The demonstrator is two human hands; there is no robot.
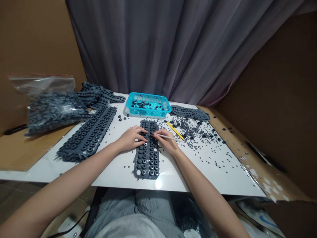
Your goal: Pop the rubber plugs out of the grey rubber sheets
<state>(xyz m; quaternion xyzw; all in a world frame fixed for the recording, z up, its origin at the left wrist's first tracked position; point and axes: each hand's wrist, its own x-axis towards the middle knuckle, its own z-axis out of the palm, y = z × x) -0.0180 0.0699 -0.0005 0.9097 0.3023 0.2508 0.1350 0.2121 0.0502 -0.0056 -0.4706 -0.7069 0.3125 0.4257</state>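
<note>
Pinching a thin white stick between thumb and fingers, the right hand is at the right edge of the middle strip, with the stick's tip over that strip's upper half. The left hand comes over the left edge of the middle strip, its fingers slightly bent and spread, thumb apart, fingertips on the strip; it is not clenched, and whether it presses down I cannot tell. The middle strip, dark and covered in rows of round ringed bumps, lies flat on the white table, its near end close to the table's front edge. Pale round spots show among its bumps, one at the near left corner and another near the right edge. Just beyond the middle strip is a blue basket with small black pieces inside. To the right of the strip lie a yellow stick, set at a slant, and a wide scatter of black bits; farther beyond them, beside the basket, is a flat dark sheet. To the left of the strip, well apart from it, a stack of similar strips lies at a slant, and past that sit a clear bag full of dark ringed pieces and a heap of dark sheets. A grey curtain hangs behind everything, beyond the strip.
</note>
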